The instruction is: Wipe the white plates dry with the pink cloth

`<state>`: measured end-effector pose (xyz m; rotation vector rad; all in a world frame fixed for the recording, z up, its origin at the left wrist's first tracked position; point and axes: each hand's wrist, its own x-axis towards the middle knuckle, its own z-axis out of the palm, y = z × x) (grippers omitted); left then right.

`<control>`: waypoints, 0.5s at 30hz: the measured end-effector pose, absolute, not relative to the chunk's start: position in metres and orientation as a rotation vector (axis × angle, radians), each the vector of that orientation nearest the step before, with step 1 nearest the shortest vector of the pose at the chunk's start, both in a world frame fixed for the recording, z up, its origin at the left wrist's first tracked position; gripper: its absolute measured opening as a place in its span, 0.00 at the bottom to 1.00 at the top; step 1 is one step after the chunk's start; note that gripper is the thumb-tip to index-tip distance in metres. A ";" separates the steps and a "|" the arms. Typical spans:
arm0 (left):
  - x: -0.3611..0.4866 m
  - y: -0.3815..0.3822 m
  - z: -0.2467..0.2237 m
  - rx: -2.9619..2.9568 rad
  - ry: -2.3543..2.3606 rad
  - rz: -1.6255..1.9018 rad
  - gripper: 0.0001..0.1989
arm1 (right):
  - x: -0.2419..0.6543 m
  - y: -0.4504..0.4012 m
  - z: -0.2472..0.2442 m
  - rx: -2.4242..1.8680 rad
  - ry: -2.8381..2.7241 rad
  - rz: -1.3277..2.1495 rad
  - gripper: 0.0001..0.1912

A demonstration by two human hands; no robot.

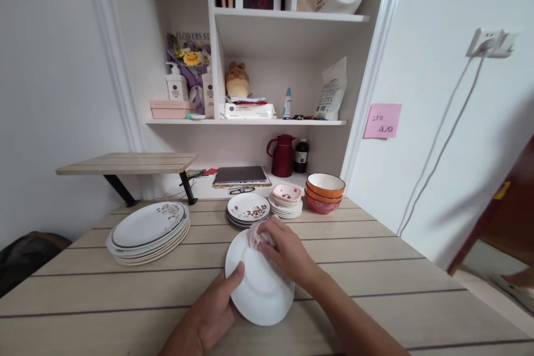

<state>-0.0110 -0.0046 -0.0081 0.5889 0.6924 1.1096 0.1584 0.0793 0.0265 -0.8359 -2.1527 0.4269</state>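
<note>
A white plate [263,289] is tilted up in front of me above the slatted table. My left hand [223,295] grips its left edge, with the thumb over the face and the other fingers hidden behind. Bunched in my right hand [283,247] is a pale cloth [255,233], pressed against the plate's upper part. Just beyond the plate sits a stack of flower-patterned plates [247,207]. To the left lies a pile of larger oval plates [148,228].
Small dishes [287,200] and stacked bowls [325,192] stand at the table's far right. Behind them are a red jug [283,156], a dark bottle [301,156], a laptop [240,174] and glasses [242,191]. A raised wooden shelf [125,162] stands at the back left.
</note>
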 end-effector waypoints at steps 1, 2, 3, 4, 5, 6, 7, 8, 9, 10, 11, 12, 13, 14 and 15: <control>-0.011 -0.005 -0.010 0.594 0.679 1.108 0.23 | 0.162 0.084 0.025 -0.870 -2.095 0.425 0.11; -0.011 -0.006 -0.011 0.599 0.668 1.107 0.23 | 0.166 0.089 0.024 -0.900 -2.041 0.430 0.10; -0.011 -0.007 -0.012 0.604 0.659 1.109 0.22 | 0.170 0.092 0.024 -0.928 -1.994 0.436 0.10; -0.010 -0.007 -0.014 0.609 0.654 1.110 0.21 | 0.172 0.094 0.024 -0.953 -1.956 0.439 0.10; -0.010 -0.008 -0.015 0.614 0.648 1.110 0.20 | 0.174 0.095 0.025 -0.976 -1.922 0.436 0.10; -0.010 -0.009 -0.016 0.620 0.644 1.111 0.19 | 0.175 0.096 0.025 -0.994 -1.889 0.426 0.11; -0.010 -0.009 -0.016 0.625 0.644 1.110 0.18 | 0.176 0.095 0.026 -1.000 -1.868 0.413 0.11; -0.010 -0.010 -0.016 0.630 0.647 1.107 0.18 | 0.175 0.094 0.027 -0.993 -1.861 0.398 0.11; -0.010 -0.010 -0.017 0.633 0.654 1.101 0.17 | 0.175 0.092 0.029 -0.970 -1.870 0.376 0.11; -0.010 -0.011 -0.017 0.635 0.659 1.098 0.17 | 0.174 0.090 0.032 -0.935 -1.896 0.349 0.10; -0.010 -0.011 -0.017 0.637 0.660 1.097 0.16 | 0.172 0.087 0.035 -0.890 -1.936 0.319 0.10; -0.010 -0.011 -0.017 0.638 0.657 1.096 0.16 | 0.171 0.083 0.038 -0.840 -1.982 0.286 0.10; -0.010 -0.011 -0.018 0.639 0.651 1.099 0.16 | 0.168 0.078 0.041 -0.792 -2.028 0.255 0.10; -0.010 -0.011 -0.019 0.640 0.646 1.099 0.15 | 0.165 0.072 0.044 -0.751 -2.073 0.231 0.10; -0.010 -0.011 -0.019 0.642 0.641 1.097 0.15 | 0.161 0.065 0.047 -0.714 -2.124 0.216 0.10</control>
